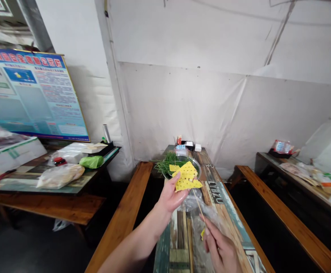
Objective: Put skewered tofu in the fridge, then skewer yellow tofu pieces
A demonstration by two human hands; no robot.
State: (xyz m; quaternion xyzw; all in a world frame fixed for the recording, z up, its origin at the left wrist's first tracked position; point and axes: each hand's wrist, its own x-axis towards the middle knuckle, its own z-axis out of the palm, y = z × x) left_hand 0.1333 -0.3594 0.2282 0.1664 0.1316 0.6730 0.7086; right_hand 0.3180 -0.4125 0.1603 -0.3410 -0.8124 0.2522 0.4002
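My left hand [171, 194] is closed on a yellow sheet [186, 176] with dark specks, folded and with ragged corners. In my right hand [220, 246] a thin wooden skewer [199, 206] is pinched between thumb and fingers. Its upper end reaches the lower edge of the yellow sheet; I cannot tell how far it passes through. Just beyond the left hand, long green leafy stalks [164, 165] hang over the side of a round metal bowl [199, 167]. A small yellow piece [202, 234] lies beside my right fingers.
Clear plastic [211, 212] covers part of the patterned table [179, 261]. Small containers [189, 145] stand at its far end, by the wall. Wooden benches [135, 204] flank it. Bags [60, 175] and a white box [14, 155] sit on the left table; packages [281, 147] on the right one.
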